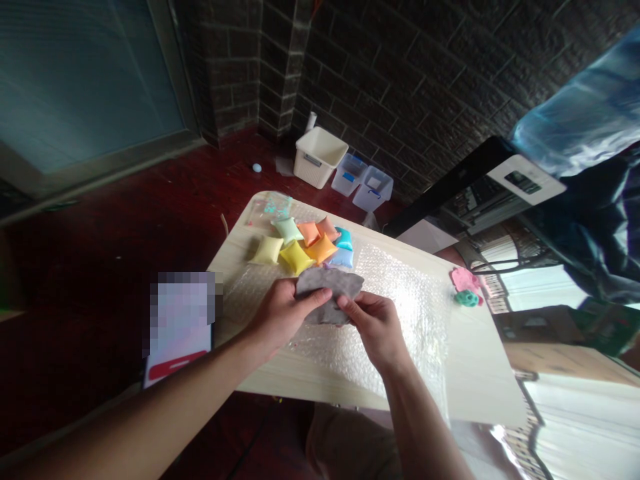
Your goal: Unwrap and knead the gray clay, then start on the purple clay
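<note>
Between my two hands is a flattened grey slab of modelling clay with an uneven edge, raised over the table. My left hand grips its left side, thumb lying across the face. From the right, my right hand pinches the lower right part, thumb on top. The fingers behind the slab are mostly hidden. Just beyond it lie several small pillow-shaped packets in pale green, yellow, orange and blue, among them a yellow packet and an orange packet. Bubble wrap is spread beneath.
Pink clay and a green clay lump sit at the table's right edge. A clear bag with turquoise bits lies at the far left corner. Behind the table, a cream bin and two clear tubs stand on the floor.
</note>
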Available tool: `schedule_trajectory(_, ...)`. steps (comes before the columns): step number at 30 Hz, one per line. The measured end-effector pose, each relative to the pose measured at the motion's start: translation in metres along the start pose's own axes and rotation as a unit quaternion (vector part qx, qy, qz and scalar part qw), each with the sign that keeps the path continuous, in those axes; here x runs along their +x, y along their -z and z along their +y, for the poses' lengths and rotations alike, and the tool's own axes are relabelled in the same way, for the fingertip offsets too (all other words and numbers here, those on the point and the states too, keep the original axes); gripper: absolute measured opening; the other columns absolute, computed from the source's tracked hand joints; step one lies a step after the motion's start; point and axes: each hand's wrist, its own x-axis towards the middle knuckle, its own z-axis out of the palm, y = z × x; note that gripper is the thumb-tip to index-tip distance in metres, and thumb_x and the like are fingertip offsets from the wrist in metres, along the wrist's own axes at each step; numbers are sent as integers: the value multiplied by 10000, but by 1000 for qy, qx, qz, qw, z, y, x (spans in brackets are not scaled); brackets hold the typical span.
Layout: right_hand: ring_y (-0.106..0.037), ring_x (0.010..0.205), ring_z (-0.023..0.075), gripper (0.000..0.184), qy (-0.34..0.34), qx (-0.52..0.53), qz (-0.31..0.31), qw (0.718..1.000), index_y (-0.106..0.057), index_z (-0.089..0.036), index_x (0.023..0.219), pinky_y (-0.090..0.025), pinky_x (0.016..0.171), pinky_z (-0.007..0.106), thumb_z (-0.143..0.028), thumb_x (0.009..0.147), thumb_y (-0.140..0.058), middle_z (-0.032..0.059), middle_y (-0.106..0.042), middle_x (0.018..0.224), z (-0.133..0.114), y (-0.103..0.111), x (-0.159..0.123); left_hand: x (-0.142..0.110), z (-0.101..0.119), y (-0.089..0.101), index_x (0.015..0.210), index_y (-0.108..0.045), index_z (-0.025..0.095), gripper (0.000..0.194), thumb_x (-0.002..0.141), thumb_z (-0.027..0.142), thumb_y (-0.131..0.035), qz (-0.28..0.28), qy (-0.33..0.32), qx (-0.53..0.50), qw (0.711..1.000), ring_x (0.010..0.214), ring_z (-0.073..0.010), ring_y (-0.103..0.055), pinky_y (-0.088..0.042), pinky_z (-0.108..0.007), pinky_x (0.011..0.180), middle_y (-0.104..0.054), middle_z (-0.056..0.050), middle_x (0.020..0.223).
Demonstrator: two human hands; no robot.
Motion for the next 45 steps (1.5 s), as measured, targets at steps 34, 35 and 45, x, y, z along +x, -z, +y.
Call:
schedule_trajectory(34, -725, 737, 213, 269, -24, 52, 21, 998, -831, -188, 951, -600, 673, 337, -338, 762, -950, 57, -814, 889, -3, -9, -2, -4, 11, -4, 846, -812, 138, 348, 869, 486, -805, -43, 47, -32, 997, 767, -214, -759, -659, -352, 762, -796, -78, 826)
schedule_trajectory(35, -727, 762, 218, 233, -21, 51, 21, 998, -832, -192, 925, -603, 707, 346, -326, 772, -945, 56, -813, 895, -3, -8, -2, -4, 11, -4, 850, -804, 140, 352, 875, 491, -803, -43, 46, -35, 997, 788, -210, -758, -656, -338, 760, -791, -74, 834)
schedule_trajectory(45, -694, 656, 182, 303, -29, 45, 30, 998, -827, -170, 936, -557, 539, 284, -401, 773, -939, 66, -797, 848, -2, -8, 0, -1, 8, -5, 929, -813, 133, 343, 815, 454, -853, -37, 41, 6, 998, 692, -226, -781, -653, -344, 678, -823, -103, 864)
